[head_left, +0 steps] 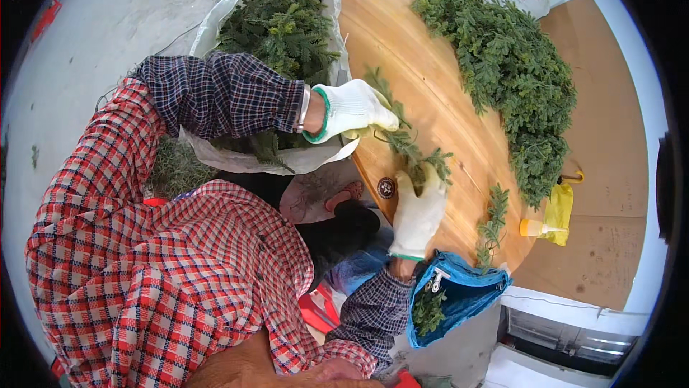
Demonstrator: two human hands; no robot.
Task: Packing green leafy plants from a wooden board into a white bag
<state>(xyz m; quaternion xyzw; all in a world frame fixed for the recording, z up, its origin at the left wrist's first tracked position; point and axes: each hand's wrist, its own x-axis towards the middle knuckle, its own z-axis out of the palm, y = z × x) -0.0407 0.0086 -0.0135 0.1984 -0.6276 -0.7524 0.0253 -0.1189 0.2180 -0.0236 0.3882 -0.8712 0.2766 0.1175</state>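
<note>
A feathery green evergreen sprig (405, 148) stretches between my hands over the wooden table. My left hand (352, 110), in a white knitted glove with green cuff edging, pinches the sprig with its fingers closed. Nearer to me, my right hand (420, 209) wears a matching glove; its thumb and fingers close around the sprig's lower end, partly hiding it. A dark round emblem (386, 187) lies on the table left of my right hand. To the right, a separate sprig (492, 223) rests at the table's edge.
A white sack (208, 29) full of cut evergreen branches (283, 29) stands left of the table (373, 1). Sprigs are heaped (502, 65) along the far right side. A blue bag (459, 316) with greenery hangs at the near edge. Cardboard (603, 173), a yellow bottle (532, 228) lie right.
</note>
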